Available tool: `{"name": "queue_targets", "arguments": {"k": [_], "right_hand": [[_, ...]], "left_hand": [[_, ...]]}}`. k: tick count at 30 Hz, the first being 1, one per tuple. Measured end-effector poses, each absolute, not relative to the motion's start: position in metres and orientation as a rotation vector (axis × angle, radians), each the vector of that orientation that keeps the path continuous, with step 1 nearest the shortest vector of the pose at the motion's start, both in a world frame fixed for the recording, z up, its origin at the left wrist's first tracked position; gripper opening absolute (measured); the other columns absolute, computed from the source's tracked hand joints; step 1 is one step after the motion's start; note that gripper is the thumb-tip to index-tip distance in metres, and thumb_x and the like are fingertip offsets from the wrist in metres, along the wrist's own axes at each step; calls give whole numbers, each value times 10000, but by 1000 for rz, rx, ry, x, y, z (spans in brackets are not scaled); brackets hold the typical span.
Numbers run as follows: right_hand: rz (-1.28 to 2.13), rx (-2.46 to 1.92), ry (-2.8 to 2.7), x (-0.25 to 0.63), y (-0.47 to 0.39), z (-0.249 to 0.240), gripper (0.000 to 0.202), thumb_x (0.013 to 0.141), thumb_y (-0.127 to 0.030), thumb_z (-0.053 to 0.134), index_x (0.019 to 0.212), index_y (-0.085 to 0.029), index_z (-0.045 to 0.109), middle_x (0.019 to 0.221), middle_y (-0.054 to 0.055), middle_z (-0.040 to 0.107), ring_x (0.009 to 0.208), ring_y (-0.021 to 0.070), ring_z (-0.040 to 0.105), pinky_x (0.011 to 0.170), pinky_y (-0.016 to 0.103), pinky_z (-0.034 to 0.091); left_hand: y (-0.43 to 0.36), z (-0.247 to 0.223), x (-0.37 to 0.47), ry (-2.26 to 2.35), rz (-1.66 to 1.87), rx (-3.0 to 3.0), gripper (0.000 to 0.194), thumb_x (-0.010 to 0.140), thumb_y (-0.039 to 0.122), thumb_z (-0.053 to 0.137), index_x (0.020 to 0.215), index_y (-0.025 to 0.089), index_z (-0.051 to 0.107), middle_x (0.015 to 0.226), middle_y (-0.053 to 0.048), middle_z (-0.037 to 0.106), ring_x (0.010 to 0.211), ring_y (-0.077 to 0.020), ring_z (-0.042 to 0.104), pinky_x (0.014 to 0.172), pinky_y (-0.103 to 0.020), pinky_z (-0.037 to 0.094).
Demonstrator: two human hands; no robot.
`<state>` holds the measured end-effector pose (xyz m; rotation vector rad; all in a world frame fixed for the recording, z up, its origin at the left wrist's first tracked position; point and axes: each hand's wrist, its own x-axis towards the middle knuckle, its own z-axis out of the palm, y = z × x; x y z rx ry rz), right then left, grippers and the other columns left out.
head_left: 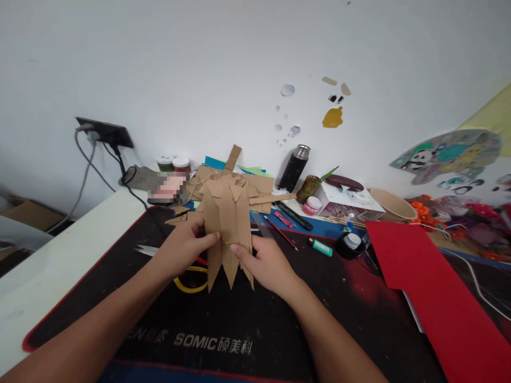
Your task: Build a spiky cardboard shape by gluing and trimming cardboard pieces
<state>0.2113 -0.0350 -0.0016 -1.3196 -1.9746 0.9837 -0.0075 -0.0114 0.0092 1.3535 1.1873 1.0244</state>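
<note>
Head view: left hand point(190, 240) and right hand point(268, 261), each clamped on the cardboard point(229, 215), hold it above the middle of a black, red-edged mat point(175, 311). Lettering point(213, 343) near its front edge reads "SOMIC硕美科". White desk point(72, 246) beneath; white wall point(199, 69) behind.

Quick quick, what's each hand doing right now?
Left hand: closed, holding the pointed cardboard piece by its left edge, thumb in front.
Right hand: closed, holding the same piece by its right edge, thumb in front.
</note>
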Motion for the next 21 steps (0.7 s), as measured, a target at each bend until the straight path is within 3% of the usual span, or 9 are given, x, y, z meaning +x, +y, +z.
{"name": "queue_targets", "arguments": {"k": [4,12,21], "right_hand": [[1036,-1337,-1918,212,-34,-7,351,1054,-508,580,930,-207,711,777,34,750,719,205,711,663,279,499],[943,-1351,-1974,217,-33,0,347,1053,-501,584,946,-210,739,852,64,771,752,220,714,663,283,494],[878,-1351,-2027,213,-35,2,296,1051,-461,608,1006,-216,768,924,66,787,811,228,720,720,297,500]], "left_hand": [[-11,6,-5,1233,1079,1337,341,707,395,811,995,215,784,1026,-85,853,1037,-377,767,924,-481,599],[-10,17,-8,1179,1009,1323,421,698,516,854,1003,234,786,1057,-89,856,1017,-372,779,851,-476,637],[-11,20,-10,1286,1078,1367,323,649,427,831,906,238,779,995,-75,855,990,-375,773,877,-477,618]]}}
